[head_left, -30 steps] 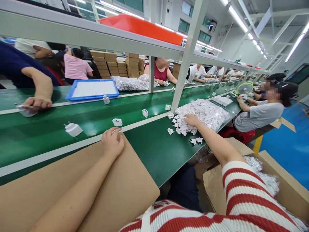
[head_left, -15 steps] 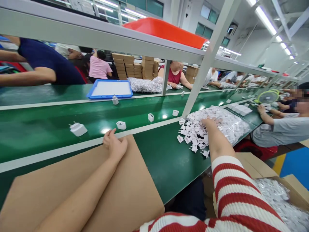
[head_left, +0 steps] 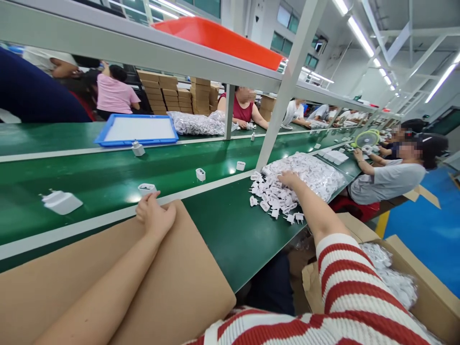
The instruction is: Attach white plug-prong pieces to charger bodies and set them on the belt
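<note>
The right hand (head_left: pixel 288 178) lies palm-down on the heap of small white plastic plug parts (head_left: pixel 276 199), fingers buried among the pieces; whether it has closed on any of them cannot be told from here. Behind the heap sits a clear plastic bag full of the same white parts (head_left: pixel 316 175), touching it. The left hand (head_left: pixel 154 215) rests loosely curled at the far edge of a flat brown cardboard sheet (head_left: pixel 172 287), grasping nothing, its fingertips just beside a white charger shell (head_left: pixel 147 188) lying on the green conveyor belt (head_left: pixel 108 177). More white shells ride the belt — one at (head_left: pixel 200 174), another (head_left: pixel 240 166) farther along, and a larger white adapter (head_left: pixel 61 201) off to the left. Across the belt lies a blue tray with a white inside (head_left: pixel 138 130). By the right elbow stands an open cardboard box (head_left: pixel 424 278) (packed, it seems, with bagged white parts).
</note>
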Demonstrator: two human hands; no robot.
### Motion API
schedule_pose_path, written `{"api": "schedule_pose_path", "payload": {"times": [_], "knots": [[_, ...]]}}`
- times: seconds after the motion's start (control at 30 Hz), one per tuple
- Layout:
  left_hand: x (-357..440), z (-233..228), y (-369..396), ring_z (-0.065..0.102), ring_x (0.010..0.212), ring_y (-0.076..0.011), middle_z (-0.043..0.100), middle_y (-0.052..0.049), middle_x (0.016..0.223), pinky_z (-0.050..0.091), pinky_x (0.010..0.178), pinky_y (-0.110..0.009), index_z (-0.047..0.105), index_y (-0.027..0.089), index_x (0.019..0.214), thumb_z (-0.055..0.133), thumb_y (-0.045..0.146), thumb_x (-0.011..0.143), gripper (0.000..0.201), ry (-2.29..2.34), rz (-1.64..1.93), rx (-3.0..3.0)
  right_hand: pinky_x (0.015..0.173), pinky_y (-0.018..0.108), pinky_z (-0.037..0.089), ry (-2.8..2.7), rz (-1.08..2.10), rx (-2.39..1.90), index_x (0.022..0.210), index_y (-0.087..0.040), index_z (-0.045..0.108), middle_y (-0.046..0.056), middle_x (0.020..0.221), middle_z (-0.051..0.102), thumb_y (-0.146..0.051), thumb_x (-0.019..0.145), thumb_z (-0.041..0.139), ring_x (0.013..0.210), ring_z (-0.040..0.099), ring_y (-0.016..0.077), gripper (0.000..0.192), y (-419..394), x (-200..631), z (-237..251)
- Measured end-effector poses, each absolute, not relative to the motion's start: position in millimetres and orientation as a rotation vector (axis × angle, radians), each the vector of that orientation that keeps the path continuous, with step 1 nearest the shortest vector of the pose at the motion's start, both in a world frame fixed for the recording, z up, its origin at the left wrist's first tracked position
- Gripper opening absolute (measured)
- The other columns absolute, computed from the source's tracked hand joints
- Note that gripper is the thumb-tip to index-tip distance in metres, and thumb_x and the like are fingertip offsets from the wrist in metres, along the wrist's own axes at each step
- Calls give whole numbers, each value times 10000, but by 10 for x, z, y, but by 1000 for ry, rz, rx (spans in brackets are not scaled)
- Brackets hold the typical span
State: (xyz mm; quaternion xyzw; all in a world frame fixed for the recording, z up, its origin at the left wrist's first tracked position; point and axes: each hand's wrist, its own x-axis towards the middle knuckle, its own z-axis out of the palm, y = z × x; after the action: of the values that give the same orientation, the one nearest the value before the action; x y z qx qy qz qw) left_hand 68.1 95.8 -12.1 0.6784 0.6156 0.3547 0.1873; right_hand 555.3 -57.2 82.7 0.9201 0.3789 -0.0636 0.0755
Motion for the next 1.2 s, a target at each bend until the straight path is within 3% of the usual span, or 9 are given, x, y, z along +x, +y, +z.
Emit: {"api": "schedule_pose_path", "payload": {"times": [0.1,0.2,0.43,0.57,0.7,0.9,0.97,1.07,1.2], "knots": [[676,-100,943,355,1459,-413,398,-180,1545,264,1240,-584,528,177,1416,656,257,809,626,1722,1001,1894,1178,606,335,1218,-268,2684,1582,-278,445,120,1651,413,-492,977,431,1497,343,412,642,-594,5288,837],[658,-105,934,358,1458,-411,399,-181,1549,269,1238,-577,528,177,1422,661,251,812,628,1725,1002,1867,1153,588,390,1285,-323,2603,1519,-318,539,98,1592,503,-427,913,566,1447,434,403,616,-579,5061,938],[660,-160,990,370,1460,-374,421,-174,1535,264,1251,-537,531,178,1415,653,213,805,622,1687,1074,1837,1089,483,457,1481,-161,2544,1350,-226,705,147,1400,670,-304,900,602,1334,568,380,468,-328,4444,1242],[690,-179,1006,368,1467,-372,434,-165,1535,281,1244,-546,524,195,1404,654,179,779,638,1682,1122,1788,1016,359,487,1713,-103,2525,1387,-278,658,90,1381,688,-266,968,509,1266,624,287,445,37,3794,974],[682,-124,1099,350,1492,-381,381,-199,1569,283,1250,-552,467,175,1445,658,135,764,708,1777,1193,1637,1029,436,475,1783,-93,2542,1426,-191,601,177,1326,687,-163,902,584,1234,635,334,525,327,3328,653],[238,85,1714,204,1569,-403,172,-240,1687,275,1253,-557,340,145,1519,715,45,693,912,2078,1153,1490,1035,421,479,2020,-51,2594,1458,-167,572,186,1304,629,-62,910,453,1203,628,308,570,316,3164,702],[10,116,1920,322,1515,-408,306,-256,1637,339,1212,-534,413,121,1454,750,64,701,827,2029,960,1599,1013,376,501,2124,-49,2587,1491,-198,548,155,1289,613,-101,931,434,1164,632,264,579,223,3090,756],[-221,135,2076,588,1270,-326,626,-186,1362,461,1082,-427,569,130,1249,796,178,760,540,1863,821,1736,949,364,541,2430,-379,2649,1504,-225,529,100,1172,656,-178,940,443,1017,656,214,572,94,2924,750],[-193,203,1880,658,1033,-290,715,-116,1109,499,899,-371,637,182,1025,820,400,783,374,1793,862,1851,744,334,559,2663,-1465,2674,1338,-216,602,57,1036,738,-271,852,576,789,655,179,490,51,2720,637]]}}
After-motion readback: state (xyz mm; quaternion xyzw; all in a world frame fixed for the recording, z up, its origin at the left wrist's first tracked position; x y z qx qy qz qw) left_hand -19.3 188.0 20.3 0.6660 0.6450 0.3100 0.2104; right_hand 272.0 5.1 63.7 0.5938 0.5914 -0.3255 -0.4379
